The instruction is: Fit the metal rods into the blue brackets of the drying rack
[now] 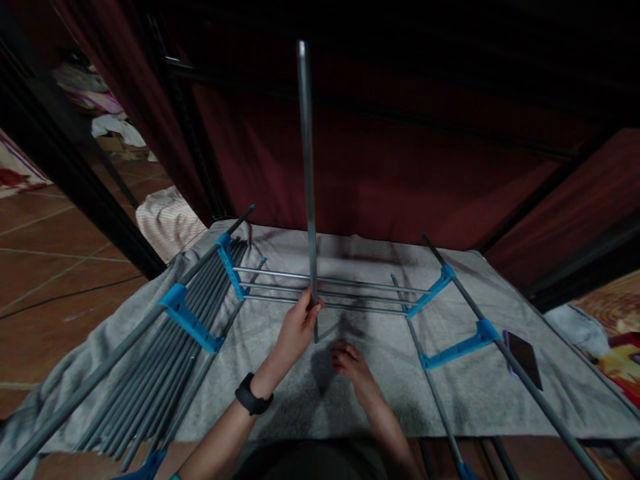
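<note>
My left hand [300, 323], with a dark band on its wrist, grips a long grey metal tube [309, 173] near its lower end; the tube stands nearly upright. To the right of the tube, my right hand [349, 363] hovers over the grey cloth with its fingers loosely curled and nothing visible in them. Just beyond my hands lies a frame of tubes, where several crossbars [360, 283] join blue plastic brackets at the left [230, 267] and right [433, 291]. Nearer brackets on the left [187, 320] and right [460, 345] have no crossbars between them.
A bundle of loose grey tubes [165, 367] lies on the cloth [320, 413] at the left. Beside the right side tube rests a phone [523, 359]. Dark red panels [380, 173] with black posts rise behind. Tiled floor [60, 267] shows at far left.
</note>
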`<move>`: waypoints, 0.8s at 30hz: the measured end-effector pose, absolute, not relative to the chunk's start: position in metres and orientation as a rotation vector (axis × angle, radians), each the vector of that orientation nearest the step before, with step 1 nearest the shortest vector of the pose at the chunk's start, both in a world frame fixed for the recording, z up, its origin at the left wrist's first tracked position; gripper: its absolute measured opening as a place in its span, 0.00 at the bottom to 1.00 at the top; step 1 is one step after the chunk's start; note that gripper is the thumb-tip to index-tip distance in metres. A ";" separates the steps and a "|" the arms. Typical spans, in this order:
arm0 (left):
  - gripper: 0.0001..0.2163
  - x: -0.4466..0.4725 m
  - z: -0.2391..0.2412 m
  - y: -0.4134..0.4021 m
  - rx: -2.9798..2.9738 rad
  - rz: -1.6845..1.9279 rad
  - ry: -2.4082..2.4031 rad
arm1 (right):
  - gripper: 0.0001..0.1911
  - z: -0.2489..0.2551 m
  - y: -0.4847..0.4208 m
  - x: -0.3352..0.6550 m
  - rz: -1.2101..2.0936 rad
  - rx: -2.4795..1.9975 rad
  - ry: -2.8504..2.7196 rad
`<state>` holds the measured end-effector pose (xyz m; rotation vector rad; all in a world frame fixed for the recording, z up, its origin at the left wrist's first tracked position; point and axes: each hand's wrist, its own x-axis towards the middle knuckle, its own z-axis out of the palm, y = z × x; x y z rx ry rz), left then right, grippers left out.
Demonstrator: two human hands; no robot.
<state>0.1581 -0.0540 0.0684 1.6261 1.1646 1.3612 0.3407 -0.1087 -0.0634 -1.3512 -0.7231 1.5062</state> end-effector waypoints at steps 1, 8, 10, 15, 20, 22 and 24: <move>0.15 0.160 0.067 -0.056 1.641 1.340 1.173 | 0.22 -0.063 -0.108 0.342 1.511 -1.344 -0.734; 0.17 0.149 0.074 -0.057 1.914 1.276 1.223 | 0.23 -0.049 -0.099 0.362 1.421 -1.359 -0.729; 0.17 0.139 0.073 -0.051 2.050 1.250 1.219 | 0.24 -0.044 -0.095 0.368 1.386 -1.348 -0.686; 0.22 0.112 0.047 -0.042 2.388 1.058 1.345 | 0.21 -0.035 -0.090 0.382 1.306 -1.330 -0.638; 0.30 0.095 0.017 -0.039 2.519 0.774 1.545 | 0.19 -0.033 -0.090 0.392 1.249 -1.319 -0.600; 0.31 0.090 0.007 -0.037 2.525 0.700 1.578 | 0.20 -0.035 -0.090 0.394 1.241 -1.296 -0.576; 0.32 0.086 -0.003 -0.035 2.525 0.652 1.578 | 0.20 -0.037 -0.090 0.396 1.225 -1.275 -0.534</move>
